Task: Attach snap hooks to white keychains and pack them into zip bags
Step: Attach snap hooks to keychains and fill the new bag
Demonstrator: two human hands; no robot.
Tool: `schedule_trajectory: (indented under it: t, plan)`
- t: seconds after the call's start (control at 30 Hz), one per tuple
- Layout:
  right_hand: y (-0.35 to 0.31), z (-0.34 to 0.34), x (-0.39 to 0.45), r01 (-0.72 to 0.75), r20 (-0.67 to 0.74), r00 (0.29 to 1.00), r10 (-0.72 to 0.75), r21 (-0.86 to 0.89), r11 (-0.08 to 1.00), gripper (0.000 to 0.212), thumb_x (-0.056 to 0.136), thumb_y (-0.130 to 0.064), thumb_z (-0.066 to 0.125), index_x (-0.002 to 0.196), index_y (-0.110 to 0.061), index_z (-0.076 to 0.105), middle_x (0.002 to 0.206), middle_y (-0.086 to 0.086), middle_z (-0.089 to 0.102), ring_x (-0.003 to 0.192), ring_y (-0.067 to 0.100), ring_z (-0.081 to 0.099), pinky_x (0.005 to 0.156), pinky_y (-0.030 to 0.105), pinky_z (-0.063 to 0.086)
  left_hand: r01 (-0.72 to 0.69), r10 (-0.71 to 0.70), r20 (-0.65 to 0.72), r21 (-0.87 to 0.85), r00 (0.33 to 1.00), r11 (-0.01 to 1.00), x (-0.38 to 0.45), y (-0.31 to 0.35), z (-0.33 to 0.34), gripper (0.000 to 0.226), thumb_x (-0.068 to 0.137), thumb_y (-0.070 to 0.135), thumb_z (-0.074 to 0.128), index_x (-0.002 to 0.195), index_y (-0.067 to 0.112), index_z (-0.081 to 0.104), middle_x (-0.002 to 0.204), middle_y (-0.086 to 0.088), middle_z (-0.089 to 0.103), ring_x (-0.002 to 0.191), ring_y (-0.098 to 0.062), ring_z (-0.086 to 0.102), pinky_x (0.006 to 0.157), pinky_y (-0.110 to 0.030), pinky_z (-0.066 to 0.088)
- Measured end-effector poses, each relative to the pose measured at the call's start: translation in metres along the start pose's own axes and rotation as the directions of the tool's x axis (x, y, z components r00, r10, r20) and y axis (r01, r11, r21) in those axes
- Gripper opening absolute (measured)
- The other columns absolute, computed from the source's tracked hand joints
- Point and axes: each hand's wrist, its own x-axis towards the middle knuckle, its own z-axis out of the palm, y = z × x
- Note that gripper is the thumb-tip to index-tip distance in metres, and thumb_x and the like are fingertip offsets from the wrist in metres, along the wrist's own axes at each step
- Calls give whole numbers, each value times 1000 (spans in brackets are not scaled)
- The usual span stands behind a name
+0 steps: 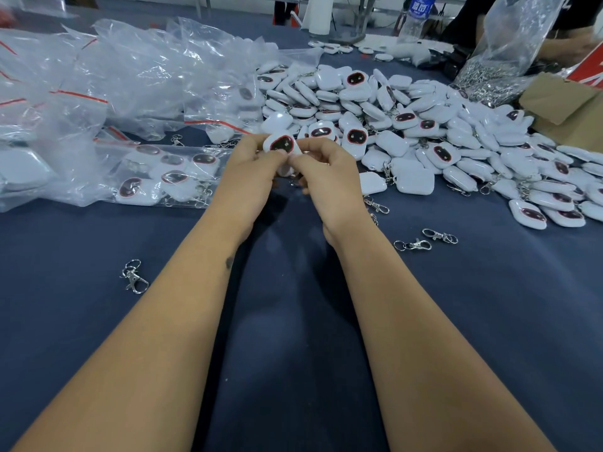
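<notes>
I am holding one white keychain [282, 145] up in front of me over the dark blue tabletop [293, 353], its dark oval face with the red rim turned toward me. My left hand [251, 172] is pinching it from the left side, fingers curled round its edge, and my right hand [326, 172] is closing in on it from the right, fingertips curled and pinching at its lower edge; what lies between my fingers down there is hidden, so I cannot tell whether a hook is in them. Just beyond my hands a big pile of white keychains [408, 125] is spreading across the table to the right, some face up, some face down, a few with metal hooks showing among them. To the left a heap of clear zip bags [114, 76] with red seal strips is lying, and nearer to me a filled zip bag [163, 174] is holding several keychains. Loose snap hooks are lying on the cloth: one [134, 276] beside my left forearm, a pair [425, 240] to the right of my right wrist, and another [377, 204] just beside my right hand. At the far right a clear bag of metal hooks [489, 83] is standing next to a cardboard box [567, 102], and a water bottle [419, 17] is standing at the far edge.
</notes>
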Motion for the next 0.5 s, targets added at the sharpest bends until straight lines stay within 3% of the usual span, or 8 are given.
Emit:
schedule_trajectory:
  t: [0.1,0.23,0.3,0.5]
  plan:
    - [0,0,-2,14,63,998,-15,19,1000,19,88,-8,64,86,-26,61,56,-21,63,54,-8,57,55,8,43,-60,59,48,6,997,998,-1,1,-2,17,96,11,55,104,19,68,78,10,68,64,2,59,61,-13,43]
    - [0,-1,-1,-17,63,998,14,39,999,14,85,-6,66,86,-20,62,69,-7,66,51,-1,53,54,13,43,-27,27,54,-3,998,1000,-1,6,-2,28,88,10,55,65,22,65,63,5,57,59,-7,50,61,-22,39]
    - [0,-2,-1,-21,39,999,20,44,999,14,85,-3,65,86,-17,63,67,-7,64,50,0,53,52,13,43,17,-15,46,-40,999,999,0,7,-1,33,81,3,53,55,22,61,59,5,56,56,-8,49,58,-20,40]
    - [1,-4,-1,-45,27,999,44,35,998,17,86,-2,65,102,-3,68,64,-6,61,44,-4,48,48,11,38,65,-64,32,-56,997,996,0,7,0,25,79,0,53,71,16,69,63,3,61,57,-9,54,57,-17,45]
